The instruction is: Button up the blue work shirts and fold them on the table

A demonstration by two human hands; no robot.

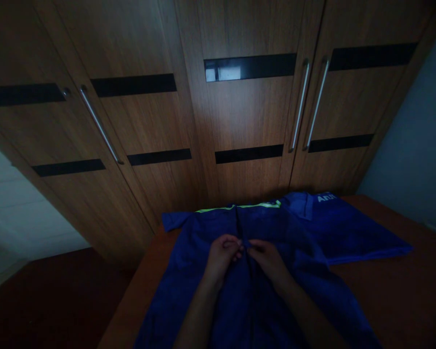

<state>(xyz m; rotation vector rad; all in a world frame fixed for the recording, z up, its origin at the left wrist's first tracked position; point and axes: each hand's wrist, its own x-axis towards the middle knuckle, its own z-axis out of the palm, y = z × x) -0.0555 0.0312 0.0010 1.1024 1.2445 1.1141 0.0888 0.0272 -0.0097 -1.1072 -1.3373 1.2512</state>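
Note:
A dark blue work garment (203,257) lies spread out with its front up, a yellow-green reflective strip across its far part. Whether it is a jacket or a coverall I cannot tell. Along its middle front opening, my left hand (225,252) pinches the left edge, fingertips pressed together. Close beside it, my right hand (267,257) is closed on the opposite edge with thumb and fingers. The fingertips of both hands nearly meet. Dim light hides any small fastener between them.
To the right lies a folded blue garment (349,232) with pale lettering, partly under the spread one's sleeve. Both rest on a reddish-brown surface (396,291). Behind stands a wooden wardrobe (240,116) with long metal handles and dark strips. A pale wall is at right.

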